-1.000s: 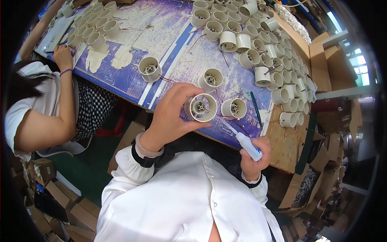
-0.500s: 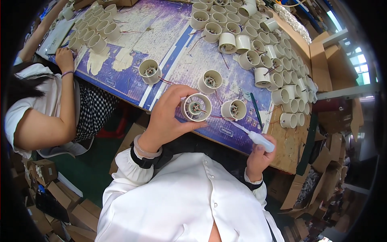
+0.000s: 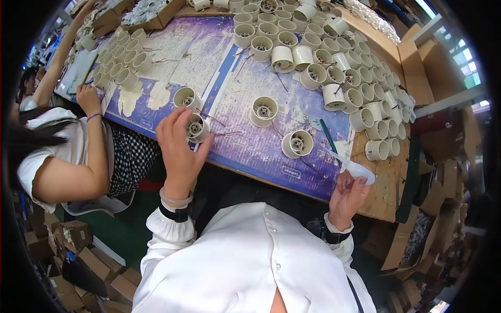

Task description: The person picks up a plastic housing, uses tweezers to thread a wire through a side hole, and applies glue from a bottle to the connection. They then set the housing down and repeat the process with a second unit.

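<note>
My left hand [image 3: 180,154] has thumb and fingers around a white plastic cup [image 3: 204,130] on the near left of the table. Inside the cup is a round metal part, and thin reddish wires trail from it to the right. Just behind it, very close, stands a similar cup [image 3: 183,95]. In my right hand [image 3: 348,201] is a small translucent squeeze bottle [image 3: 361,172], its narrow nozzle pointing up and left over the table's right part. Between my hands stand two more wired cups, one farther back [image 3: 263,111] and one nearer [image 3: 297,143].
Many white cups [image 3: 313,75] crowd the table's back right. Another cluster [image 3: 127,78] stands at the far left, near a seated person [image 3: 62,156]. A dark green stick-like tool [image 3: 327,133] lies by the right edge. Cardboard boxes [image 3: 412,240] line the right side.
My left hand has carried the cup left, from in front of me to beside the left cup, and lowered it. My right hand has shifted slightly right with the bottle.
</note>
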A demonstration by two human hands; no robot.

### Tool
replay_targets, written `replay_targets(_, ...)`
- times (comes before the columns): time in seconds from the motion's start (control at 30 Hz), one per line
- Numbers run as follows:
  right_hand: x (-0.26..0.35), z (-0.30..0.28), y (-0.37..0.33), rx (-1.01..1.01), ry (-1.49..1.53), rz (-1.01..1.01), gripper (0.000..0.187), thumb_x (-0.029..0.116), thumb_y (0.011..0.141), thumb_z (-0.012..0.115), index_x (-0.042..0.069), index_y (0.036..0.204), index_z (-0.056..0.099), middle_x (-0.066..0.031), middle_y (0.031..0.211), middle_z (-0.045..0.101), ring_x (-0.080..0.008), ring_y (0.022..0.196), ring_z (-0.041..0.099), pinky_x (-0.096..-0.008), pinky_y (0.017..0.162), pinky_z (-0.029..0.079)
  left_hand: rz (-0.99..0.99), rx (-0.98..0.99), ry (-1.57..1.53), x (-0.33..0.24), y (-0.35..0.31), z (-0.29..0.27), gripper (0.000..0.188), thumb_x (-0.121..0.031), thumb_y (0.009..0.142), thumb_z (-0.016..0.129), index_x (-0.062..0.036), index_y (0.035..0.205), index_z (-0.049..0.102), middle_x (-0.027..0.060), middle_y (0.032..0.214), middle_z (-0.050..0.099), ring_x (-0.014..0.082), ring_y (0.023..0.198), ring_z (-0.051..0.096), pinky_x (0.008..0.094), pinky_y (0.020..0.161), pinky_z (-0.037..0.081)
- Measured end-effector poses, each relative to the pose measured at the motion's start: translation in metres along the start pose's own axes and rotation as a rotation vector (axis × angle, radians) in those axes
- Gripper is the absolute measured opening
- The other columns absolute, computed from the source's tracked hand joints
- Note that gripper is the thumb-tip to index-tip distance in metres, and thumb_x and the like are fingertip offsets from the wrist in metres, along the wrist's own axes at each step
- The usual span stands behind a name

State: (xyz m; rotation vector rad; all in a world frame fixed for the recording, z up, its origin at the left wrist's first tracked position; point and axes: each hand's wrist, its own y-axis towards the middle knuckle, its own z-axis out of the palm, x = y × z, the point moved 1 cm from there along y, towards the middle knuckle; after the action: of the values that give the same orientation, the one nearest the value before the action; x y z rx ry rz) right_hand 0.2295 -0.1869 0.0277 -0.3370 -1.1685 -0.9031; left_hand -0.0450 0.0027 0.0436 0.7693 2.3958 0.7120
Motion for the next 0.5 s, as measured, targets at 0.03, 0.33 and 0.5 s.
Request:
replay_targets(0.03, 0.000, 0.000, 0.000, 0.010, 0.006, -0.006, 0.039, 0.034, 0.095, 0.057, 0.003, 0.117, 0.048, -0.0004, 0.078, 0.046, -0.0064, 0.065, 0.039, -0.0198, 0.053, 0.030, 0.006, 0.001, 0.001, -0.008, 0.006, 0.000, 0.066, -0.012, 0.065, 0.079, -0.0031, 0.124, 0.049, 0.0161, 0.124, 0.053, 0.0359, 0.113, 0.047, 0.0417, 0.097, 0.037)
replay_targets(0.33, 0.004, 0.005, -0.008, 0.057, 0.050, -0.007, 0.037, 0.032, 0.096, 0.056, 0.003, 0.118, 0.048, -0.0009, 0.080, 0.047, -0.0075, 0.066, 0.039, -0.0215, 0.054, 0.031, 0.141, 0.354, -0.405, -0.047, 0.055, 0.074, 0.072, -0.011, 0.070, 0.075, -0.0036, 0.133, 0.042, 0.0196, 0.133, 0.048, 0.0395, 0.125, 0.041, 0.0438, 0.106, 0.033)
replay_targets(0.5, 0.002, 0.005, -0.008, 0.056, 0.092, 0.036, 0.036, 0.030, 0.096, 0.056, 0.003, 0.119, 0.048, -0.0020, 0.082, 0.049, -0.0080, 0.067, 0.040, -0.0222, 0.055, 0.032, 0.003, 0.414, -0.424, -0.048, 0.054, 0.052, 0.070, -0.005, 0.071, 0.074, -0.0036, 0.133, 0.040, 0.0158, 0.127, 0.052, 0.0317, 0.118, 0.051, 0.0380, 0.102, 0.040)
